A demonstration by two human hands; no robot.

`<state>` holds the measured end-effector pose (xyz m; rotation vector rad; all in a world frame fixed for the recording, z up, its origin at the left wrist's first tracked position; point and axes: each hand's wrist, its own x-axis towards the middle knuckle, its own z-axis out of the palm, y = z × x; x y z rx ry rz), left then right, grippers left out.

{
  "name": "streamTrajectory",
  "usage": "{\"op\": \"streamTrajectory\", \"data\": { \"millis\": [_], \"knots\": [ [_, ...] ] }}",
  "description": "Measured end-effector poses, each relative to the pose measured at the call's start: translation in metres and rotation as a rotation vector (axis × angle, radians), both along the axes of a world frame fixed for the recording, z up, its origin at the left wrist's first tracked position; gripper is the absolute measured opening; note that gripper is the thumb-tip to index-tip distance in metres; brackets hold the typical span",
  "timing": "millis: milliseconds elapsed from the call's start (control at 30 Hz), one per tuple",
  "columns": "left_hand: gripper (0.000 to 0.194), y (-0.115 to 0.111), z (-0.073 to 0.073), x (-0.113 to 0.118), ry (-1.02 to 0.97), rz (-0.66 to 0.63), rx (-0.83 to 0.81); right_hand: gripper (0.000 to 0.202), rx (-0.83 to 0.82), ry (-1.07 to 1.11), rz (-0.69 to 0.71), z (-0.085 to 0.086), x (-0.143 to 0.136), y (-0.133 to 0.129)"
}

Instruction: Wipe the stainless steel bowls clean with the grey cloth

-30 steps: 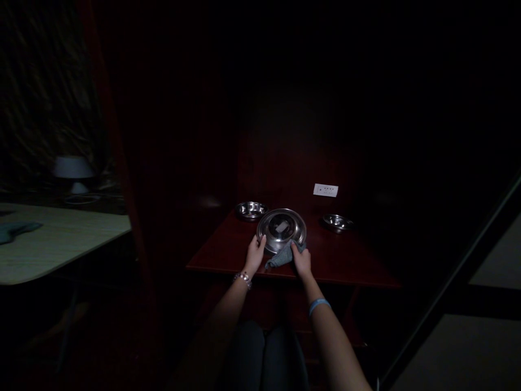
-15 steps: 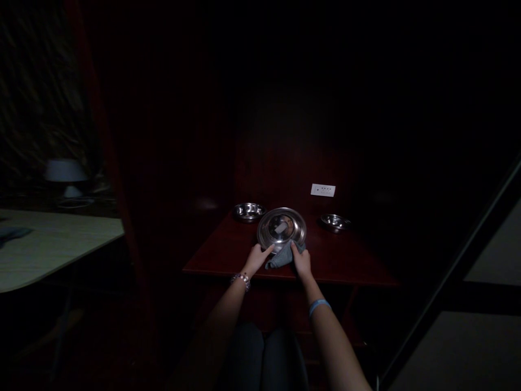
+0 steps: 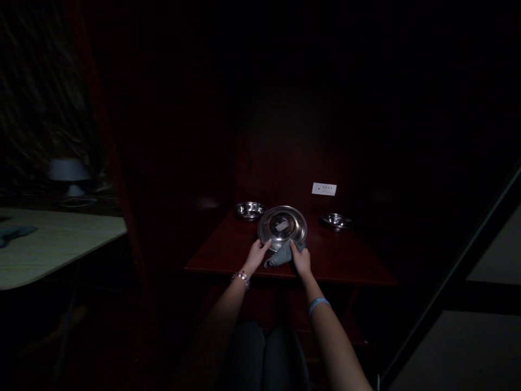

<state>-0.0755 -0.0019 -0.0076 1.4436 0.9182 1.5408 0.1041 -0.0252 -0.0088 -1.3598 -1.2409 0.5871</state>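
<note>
A shiny round metal bowl (image 3: pixel 282 224) is tilted up above the dark red desk, with a pale rectangular patch at its centre. My left hand (image 3: pixel 257 255) grips its lower left rim, thumb on the near face. At the lower right rim, my right hand (image 3: pixel 301 259) pinches a grey cloth (image 3: pixel 281 256) against the bowl. The cloth hangs down to the left between both hands. Fingers behind the rim are hidden.
On the red desk (image 3: pixel 228 250) stand a metal bowl (image 3: pixel 249 211) at back left and another bowl (image 3: pixel 336 221) at right. A white socket plate (image 3: pixel 324 189) is on the back wall. Leftward, a pale table (image 3: pixel 81 233) bears a dark cloth (image 3: pixel 16 233); a lamp (image 3: pixel 70 171) stands behind.
The view has shifted slightly. Both hands keep their hold on the bowl and cloth, with the left thumb moved a little along the rim.
</note>
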Motion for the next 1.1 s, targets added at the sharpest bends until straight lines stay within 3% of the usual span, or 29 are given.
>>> {"op": "streamTrajectory", "data": {
  "millis": [233,633,833,1100],
  "knots": [
    [0.049,-0.004,0.002,-0.004,-0.066,0.148,0.062,0.044,-0.012,-0.031,-0.009,0.003,-0.001,-0.004],
    [0.046,0.008,-0.009,-0.002,-0.010,0.076,0.053,0.047,0.020,0.021,0.003,0.000,0.001,0.000],
    [0.049,0.002,-0.007,0.002,0.091,0.033,-0.027,0.048,0.058,0.091,0.026,0.000,0.001,-0.001],
    [0.045,0.002,-0.005,0.001,0.039,-0.011,-0.018,0.050,0.041,0.082,0.025,0.002,0.002,-0.003]
  ]
}}
